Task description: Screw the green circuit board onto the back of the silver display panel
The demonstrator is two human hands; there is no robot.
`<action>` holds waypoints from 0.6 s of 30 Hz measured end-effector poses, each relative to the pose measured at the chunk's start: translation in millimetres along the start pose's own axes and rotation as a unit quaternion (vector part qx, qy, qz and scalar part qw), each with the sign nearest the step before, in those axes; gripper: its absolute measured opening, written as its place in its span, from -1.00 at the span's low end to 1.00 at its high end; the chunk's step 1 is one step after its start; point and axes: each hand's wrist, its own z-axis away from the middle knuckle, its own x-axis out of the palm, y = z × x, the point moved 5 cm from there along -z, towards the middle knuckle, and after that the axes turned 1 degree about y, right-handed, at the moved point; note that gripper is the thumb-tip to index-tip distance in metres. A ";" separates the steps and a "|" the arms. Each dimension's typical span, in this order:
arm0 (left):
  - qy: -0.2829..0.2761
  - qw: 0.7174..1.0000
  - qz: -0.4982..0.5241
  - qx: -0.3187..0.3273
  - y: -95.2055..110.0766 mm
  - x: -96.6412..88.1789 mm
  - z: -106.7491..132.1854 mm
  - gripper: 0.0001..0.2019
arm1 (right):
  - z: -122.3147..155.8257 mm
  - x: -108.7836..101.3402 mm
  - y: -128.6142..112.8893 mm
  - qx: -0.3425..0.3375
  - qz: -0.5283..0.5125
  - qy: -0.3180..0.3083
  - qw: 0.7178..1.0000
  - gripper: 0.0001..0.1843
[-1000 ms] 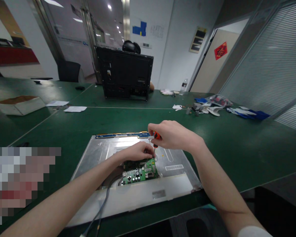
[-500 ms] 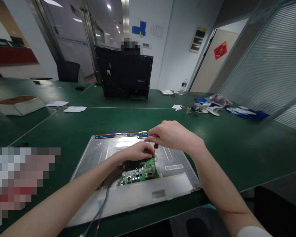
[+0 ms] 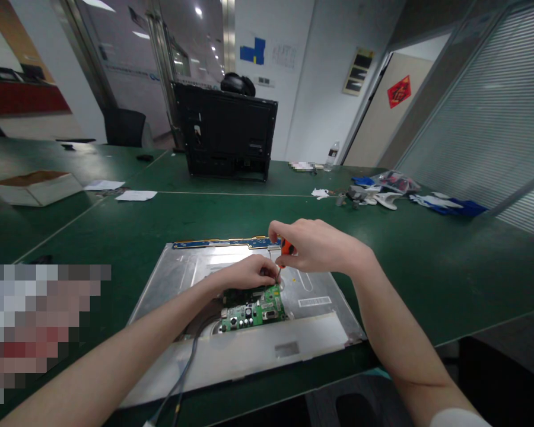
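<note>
My right hand [image 3: 314, 242] grips a screwdriver [image 3: 286, 249] with an orange and black handle. Its thin shaft points down to the upper right corner of a green circuit board [image 3: 249, 313]. Close beside the tip is my left hand [image 3: 253, 271], its fingers curled together at that corner. Whatever those fingers pinch is hidden. The board lies on the metal back of a display panel [image 3: 187, 267], flat on the table. A narrow blue circuit strip [image 3: 218, 244] runs along the panel's far edge. Dark cables [image 3: 190, 356] lead from the board's left side toward me.
A black monitor housing [image 3: 226, 133] stands upright across the green table [image 3: 196, 216]. An open carton [image 3: 38, 190] and papers [image 3: 136, 195] lie at left. Gloves [image 3: 385, 198] and a water bottle [image 3: 332, 155] are at far right. A blurred-out shape covers the lower left.
My right hand has moved slightly right and its fingers have shifted around the screwdriver, so more of the orange handle shows. My left hand stays at the board's corner.
</note>
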 end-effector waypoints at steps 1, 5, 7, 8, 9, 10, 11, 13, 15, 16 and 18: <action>-0.002 1.000 0.006 0.002 -0.2 0.3 0.1 -0.83 | -0.4 -0.3 -0.5 0.014 0.015 0.006 1.000 -0.69; -0.004 1.000 0.009 0.000 -1.3 0.8 0.0 -0.83 | -3.4 -1.0 -3.6 0.061 0.073 0.021 0.995 -0.62; -0.003 1.000 0.005 -0.004 -1.6 0.8 -0.3 -0.84 | -4.7 -0.8 -4.7 0.063 0.086 0.023 0.994 -0.55; -0.003 1.000 0.003 -0.004 -1.5 0.8 -0.4 -0.84 | -5.1 -0.7 -4.8 0.061 0.089 0.023 0.994 -0.56; -0.002 1.000 0.001 -0.004 -1.3 0.7 -0.5 -0.84 | -5.2 -0.6 -4.5 0.059 0.091 0.022 0.994 -0.59; 0.000 1.000 -0.001 -0.003 -1.1 0.6 -0.6 -0.84 | -5.0 -0.6 -4.0 0.055 0.090 0.021 0.994 -0.63; 0.001 1.000 -0.002 -0.002 -0.8 0.5 -0.7 -0.84 | -4.6 -0.8 -3.4 0.051 0.087 0.021 0.995 -0.67; -0.001 1.000 0.000 0.001 -0.1 0.5 -0.7 -0.83 | -3.1 -1.8 -2.4 0.039 0.073 0.021 0.996 -0.76; -0.001 1.000 0.000 0.003 0.7 0.2 -0.5 -0.83 | -1.6 -2.5 -2.1 0.022 0.048 0.016 0.998 -0.77; -0.001 1.000 -0.002 0.005 1.2 -0.2 -0.4 -0.83 | -1.0 -2.5 -2.2 0.012 0.032 0.009 0.999 -0.75; -0.001 1.000 -0.007 0.008 2.2 -0.8 -0.1 -0.83 | -0.7 -1.7 -2.6 -0.002 0.006 -0.005 1.000 -0.71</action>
